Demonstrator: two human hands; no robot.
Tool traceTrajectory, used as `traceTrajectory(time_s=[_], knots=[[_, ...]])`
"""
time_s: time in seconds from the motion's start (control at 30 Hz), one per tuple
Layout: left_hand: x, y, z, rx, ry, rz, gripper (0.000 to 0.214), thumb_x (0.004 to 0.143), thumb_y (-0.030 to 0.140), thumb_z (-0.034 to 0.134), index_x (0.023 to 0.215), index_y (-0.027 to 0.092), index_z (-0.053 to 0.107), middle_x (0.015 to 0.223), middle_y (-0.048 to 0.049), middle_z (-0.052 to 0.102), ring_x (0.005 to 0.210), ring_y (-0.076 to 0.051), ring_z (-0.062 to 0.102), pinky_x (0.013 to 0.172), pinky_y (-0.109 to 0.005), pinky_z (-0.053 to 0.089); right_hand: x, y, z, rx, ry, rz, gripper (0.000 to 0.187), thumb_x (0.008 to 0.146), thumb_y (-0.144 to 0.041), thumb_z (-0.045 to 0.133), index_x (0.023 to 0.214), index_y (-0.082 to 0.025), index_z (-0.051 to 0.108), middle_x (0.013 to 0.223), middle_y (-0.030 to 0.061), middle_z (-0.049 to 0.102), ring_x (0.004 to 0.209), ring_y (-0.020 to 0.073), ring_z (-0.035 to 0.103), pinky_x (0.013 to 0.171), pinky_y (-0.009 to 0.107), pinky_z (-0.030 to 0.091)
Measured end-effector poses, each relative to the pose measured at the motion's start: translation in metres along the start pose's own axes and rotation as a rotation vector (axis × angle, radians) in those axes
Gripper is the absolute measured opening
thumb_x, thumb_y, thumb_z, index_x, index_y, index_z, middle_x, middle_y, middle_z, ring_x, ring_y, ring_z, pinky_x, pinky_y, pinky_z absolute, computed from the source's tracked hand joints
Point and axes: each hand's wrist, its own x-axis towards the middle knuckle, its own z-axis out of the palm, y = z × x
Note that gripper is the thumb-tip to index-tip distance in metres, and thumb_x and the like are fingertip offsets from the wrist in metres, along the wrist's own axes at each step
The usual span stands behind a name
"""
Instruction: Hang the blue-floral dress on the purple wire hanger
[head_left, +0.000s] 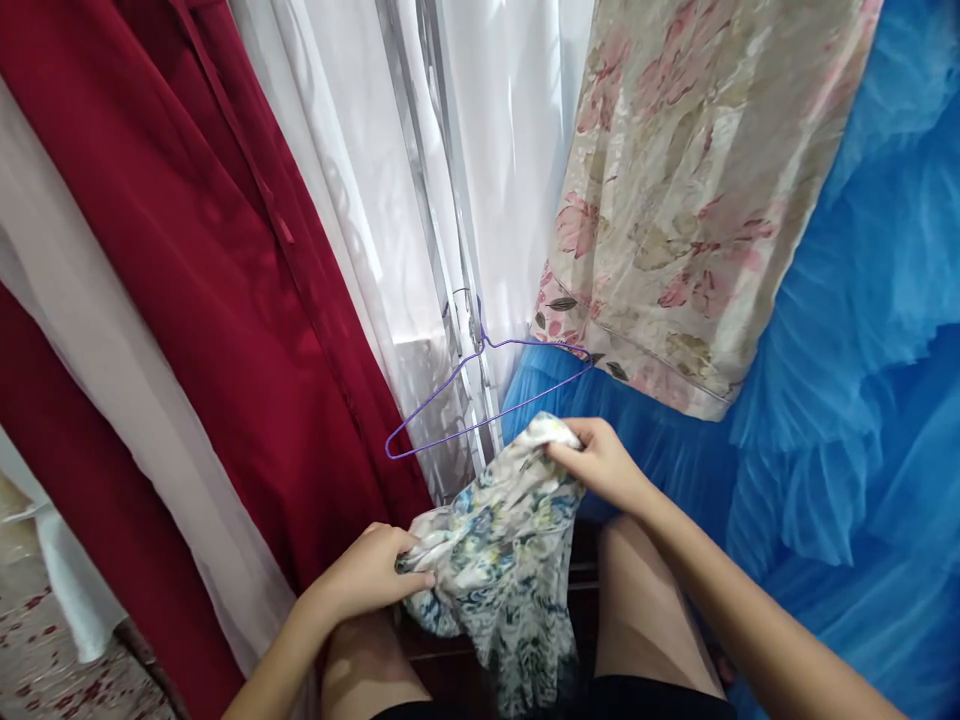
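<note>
A floral garment (510, 540) in white, blue and green hangs between my two hands, above my knees. My left hand (371, 572) pinches its left side between thumb and fingers. Higher up, my right hand (600, 462) is closed on its upper right corner. The garment's exact kind is unclear, as it is bunched and its lower end blurs. Just beyond it, a purple wire hanger (457, 434) with nothing on it hangs by its hook at a metal upright (442, 200).
Long red cloth (225, 280) and white curtains (510, 150) hang ahead and to the left. On the right hang a pink-flowered beige cloth (675, 200) and a ruffled blue tulle garment (847, 420). Patterned fabric (67, 640) shows at lower left.
</note>
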Motion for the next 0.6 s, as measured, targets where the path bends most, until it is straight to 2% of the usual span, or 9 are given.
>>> traceTrajectory(time_s=[0.07, 0.13, 0.2, 0.27, 0.37, 0.43, 0.5, 0.6], knots=[[-0.002, -0.005, -0.005, 0.116, -0.043, 0.035, 0.034, 0.079, 0.053, 0.067, 0.069, 0.02, 0.067, 0.074, -0.0011, 0.065, 0.075, -0.021, 0.055, 0.081, -0.03, 0.04, 0.023, 0.013, -0.004, -0.116, 0.106, -0.081, 0.02, 0.079, -0.027, 0.054, 0.062, -0.018, 0.049, 0.059, -0.0035, 0.039, 0.056, 0.0106, 0.034, 0.053, 0.024, 0.023], [0.0, -0.011, -0.009, 0.194, -0.054, 0.024, 0.036, 0.08, 0.057, 0.066, 0.076, 0.021, 0.07, 0.085, -0.004, 0.068, 0.086, -0.025, 0.057, 0.089, -0.036, 0.039, 0.042, 0.023, -0.012, -0.303, 0.143, -0.163, 0.021, 0.078, -0.028, 0.056, 0.061, -0.019, 0.047, 0.058, -0.0039, 0.039, 0.056, 0.0112, 0.036, 0.055, 0.025, 0.025], [0.006, -0.019, -0.02, 0.26, 0.052, -0.014, 0.043, 0.085, 0.062, 0.059, 0.081, 0.022, 0.073, 0.095, -0.0071, 0.069, 0.094, -0.028, 0.057, 0.094, -0.042, 0.038, 0.056, 0.033, -0.018, -0.461, 0.125, -0.211, 0.017, 0.078, -0.028, 0.056, 0.065, -0.019, 0.052, 0.059, -0.0035, 0.045, 0.057, 0.0126, 0.041, 0.057, 0.025, 0.027], [0.015, -0.029, -0.039, 0.294, 0.219, -0.04, 0.046, 0.092, 0.061, 0.049, 0.092, 0.024, 0.076, 0.107, -0.0091, 0.071, 0.105, -0.031, 0.057, 0.099, -0.048, 0.035, 0.066, 0.041, -0.021, -0.526, 0.079, -0.203, 0.013, 0.081, -0.028, 0.054, 0.074, -0.019, 0.06, 0.063, -0.0017, 0.055, 0.061, 0.015, 0.049, 0.06, 0.025, 0.029], [0.027, -0.038, -0.071, 0.348, 0.421, 0.016, 0.039, 0.099, 0.052, 0.044, 0.117, 0.031, 0.071, 0.129, -0.0075, 0.068, 0.126, -0.033, 0.052, 0.111, -0.062, 0.02, 0.074, 0.05, -0.019, -0.614, -0.028, -0.143, 0.017, 0.084, -0.027, 0.051, 0.075, -0.018, 0.063, 0.067, 0.0014, 0.063, 0.064, 0.0174, 0.056, 0.059, 0.025, 0.03], [0.03, -0.035, -0.086, 0.427, 0.53, 0.084, 0.036, 0.101, 0.045, 0.042, 0.124, 0.032, 0.066, 0.138, -0.0058, 0.064, 0.136, -0.032, 0.047, 0.115, -0.067, 0.004, 0.075, 0.052, -0.015, -0.71, -0.068, -0.121, 0.017, 0.084, -0.025, 0.052, 0.071, -0.019, 0.061, 0.066, 0.0032, 0.065, 0.064, 0.0181, 0.059, 0.058, 0.026, 0.027], [0.03, -0.023, -0.093, 0.488, 0.607, 0.147, 0.034, 0.103, 0.04, 0.04, 0.123, 0.03, 0.064, 0.143, -0.0053, 0.061, 0.142, -0.032, 0.043, 0.116, -0.067, -0.005, 0.074, 0.05, -0.01, -0.777, -0.062, -0.119, 0.015, 0.084, -0.023, 0.053, 0.072, -0.019, 0.061, 0.069, 0.0053, 0.069, 0.068, 0.0195, 0.062, 0.058, 0.027, 0.026], [0.032, 0.007, -0.093, 0.477, 0.644, 0.237, 0.031, 0.103, 0.037, 0.037, 0.112, 0.026, 0.065, 0.149, -0.0066, 0.056, 0.147, -0.032, 0.037, 0.119, -0.064, 0.006, 0.07, 0.04, 0.0, -0.805, -0.05, -0.11, 0.015, 0.085, -0.027, 0.057, 0.073, -0.02, 0.063, 0.074, 0.0074, 0.072, 0.073, 0.0221, 0.067, 0.057, 0.027, 0.026]])
